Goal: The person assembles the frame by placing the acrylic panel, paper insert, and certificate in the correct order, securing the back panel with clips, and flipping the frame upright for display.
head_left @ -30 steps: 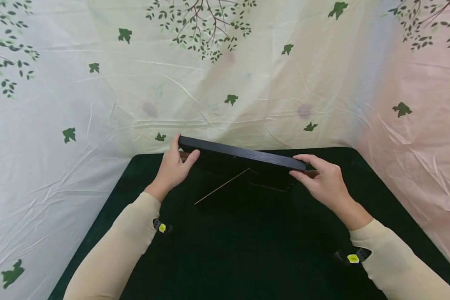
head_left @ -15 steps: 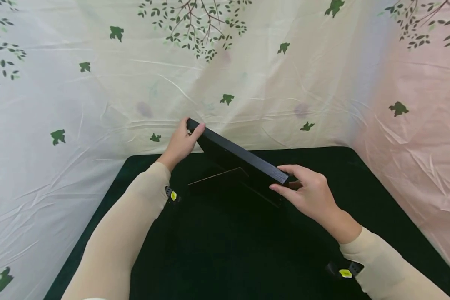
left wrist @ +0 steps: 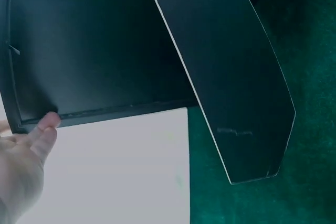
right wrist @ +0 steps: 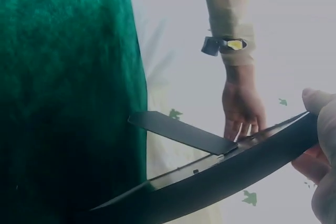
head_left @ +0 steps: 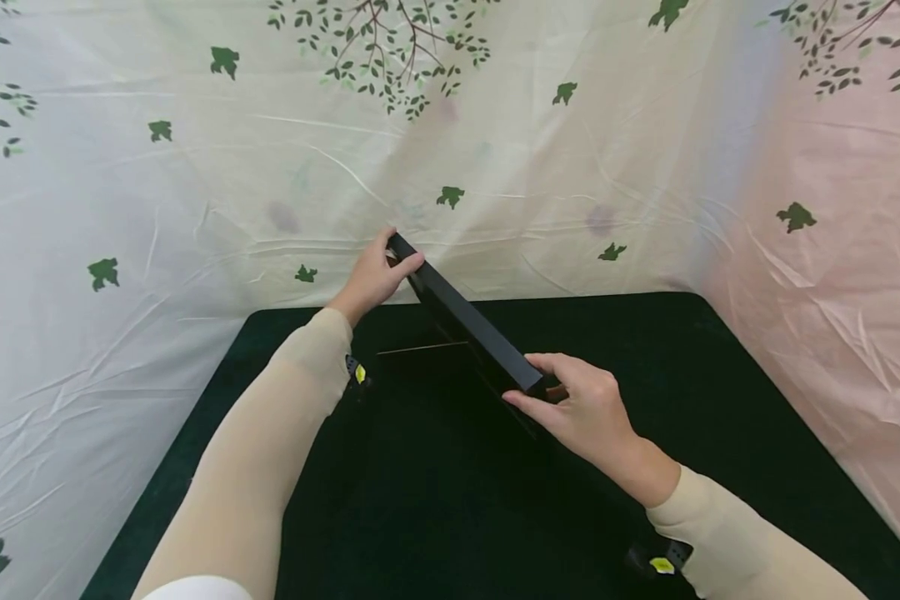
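Note:
A black picture frame (head_left: pixel 468 318) stands tilted between both hands, its back facing me and its top edge running from far left to near right. My left hand (head_left: pixel 372 277) grips the far upper corner, thumb on the edge. At the near corner, my right hand (head_left: pixel 585 408) pinches the edge between thumb and fingers. Folded out from the back is an easel leg (left wrist: pixel 231 77), a flat black flap with a pale rim. The left wrist view shows the bare black backing (left wrist: pixel 89 45). The frame's front is hidden, and its lower edge is lost against the dark cloth.
Dark green cloth covers the table (head_left: pixel 435 517). A pale curtain (head_left: pixel 495 150) printed with leaves and branches hangs behind it and along both sides. Each sleeve carries a small strapped device, such as the right one (head_left: pixel 662 565).
The picture frame has turned: its left end moved away and up, its right end came nearer and leftward. Both hands kept their grip and moved with it.

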Demonstrator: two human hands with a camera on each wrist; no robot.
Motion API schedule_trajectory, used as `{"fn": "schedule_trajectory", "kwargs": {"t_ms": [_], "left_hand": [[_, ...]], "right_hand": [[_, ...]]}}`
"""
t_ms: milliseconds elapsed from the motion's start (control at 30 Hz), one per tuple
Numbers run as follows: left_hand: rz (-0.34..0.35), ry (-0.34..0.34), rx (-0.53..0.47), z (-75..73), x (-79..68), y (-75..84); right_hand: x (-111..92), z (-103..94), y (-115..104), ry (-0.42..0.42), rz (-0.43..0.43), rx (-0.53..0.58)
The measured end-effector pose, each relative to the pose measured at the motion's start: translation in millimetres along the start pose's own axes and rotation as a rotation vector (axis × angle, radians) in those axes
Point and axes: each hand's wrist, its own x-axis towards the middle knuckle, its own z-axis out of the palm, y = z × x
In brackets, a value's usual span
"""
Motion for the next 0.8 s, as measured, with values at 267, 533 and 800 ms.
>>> {"fn": "schedule_trajectory", "kwargs": {"t_ms": [267,533,800], "left_hand": [[0.046,-0.045,-0.023,2.3,-3.5,-12.4],[0.145,0.046,0.055,19.7,-47.0,-29.4],[0.307,-0.034,0.363,63.1,-97.6,-37.6]], "right_hand": [[4.3,7.6,-2.4,-0.006,-0.009,-0.013],[3.9,6.8,2.7,-0.067,0.006,0.046],[-1.8,-6.6,16.5,-0.24,-0.006,0.144]]}}
